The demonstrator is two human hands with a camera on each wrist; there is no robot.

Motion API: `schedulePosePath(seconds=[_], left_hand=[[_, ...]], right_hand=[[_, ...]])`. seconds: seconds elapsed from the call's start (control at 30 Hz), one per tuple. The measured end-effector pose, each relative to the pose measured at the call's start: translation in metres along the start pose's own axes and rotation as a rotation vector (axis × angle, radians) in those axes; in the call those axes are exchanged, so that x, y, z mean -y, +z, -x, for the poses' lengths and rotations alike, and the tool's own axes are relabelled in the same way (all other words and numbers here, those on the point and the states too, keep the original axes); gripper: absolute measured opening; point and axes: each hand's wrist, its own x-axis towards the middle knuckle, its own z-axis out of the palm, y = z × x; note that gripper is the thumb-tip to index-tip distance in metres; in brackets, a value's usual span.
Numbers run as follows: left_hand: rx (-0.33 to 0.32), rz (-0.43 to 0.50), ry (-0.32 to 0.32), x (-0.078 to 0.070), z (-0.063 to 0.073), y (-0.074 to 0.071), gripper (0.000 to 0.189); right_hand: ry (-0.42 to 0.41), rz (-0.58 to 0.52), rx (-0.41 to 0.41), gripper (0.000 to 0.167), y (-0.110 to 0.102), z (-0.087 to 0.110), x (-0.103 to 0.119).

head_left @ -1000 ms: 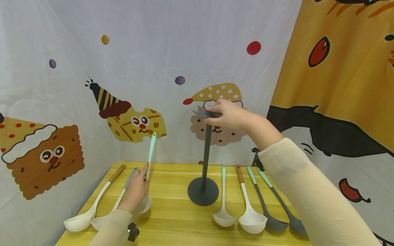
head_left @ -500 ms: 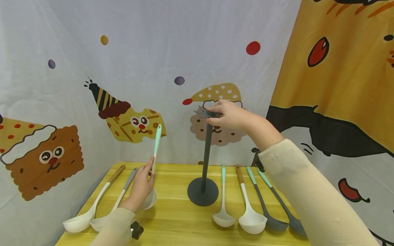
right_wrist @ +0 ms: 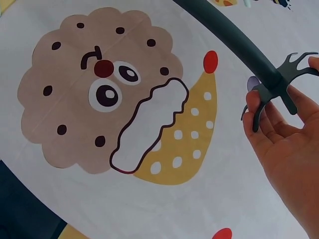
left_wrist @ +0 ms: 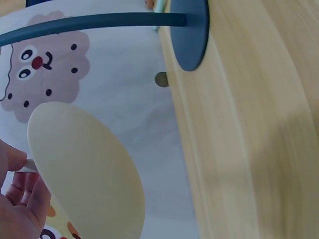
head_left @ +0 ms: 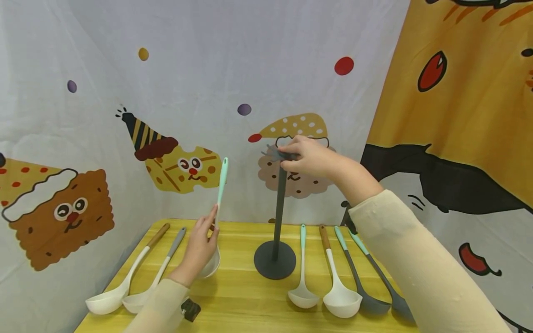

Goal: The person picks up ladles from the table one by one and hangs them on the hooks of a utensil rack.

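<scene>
My left hand (head_left: 200,247) pinches the white shaft of a ladle (head_left: 223,178) just below its mint-green handle. The handle points up, and the white bowl (left_wrist: 84,169) hangs over the table, partly behind the hand in the head view. A dark grey utensil stand (head_left: 279,208) with a round base rises from the middle of the table, to the right of this ladle. At its top, the fingers and thumb of my right hand (head_left: 310,157) hold the ring of hooks (right_wrist: 279,82), which carries no utensil.
On the wooden table (head_left: 241,305), a brown-handled white ladle (head_left: 106,300) and a grey-handled one (head_left: 137,301) lie at left. Right of the stand lie a mint-handled white ladle (head_left: 303,297), a brown-handled white one (head_left: 342,301) and two dark mint-handled ladles. A printed cloth (head_left: 187,92) hangs behind.
My left hand has moved right and slightly up with the mint-handled ladle, bringing it closer to the stand. The right hand stays at the top of the stand.
</scene>
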Motion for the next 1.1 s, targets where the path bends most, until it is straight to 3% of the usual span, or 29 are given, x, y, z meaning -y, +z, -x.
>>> schedulePosePath(seconds=[0.43,1.1], left_hand=[[-0.032,0.076,0.065,-0.022,-0.009,-0.001,0.067],[-0.027,0.195,0.148,-0.042,-0.013,0.003,0.067]], right_hand=[[-0.008,-0.007,-0.007,0.058,0.002,-0.001,0.001],[-0.030,-0.037,-0.020,0.060,0.005,-0.005,0.000]])
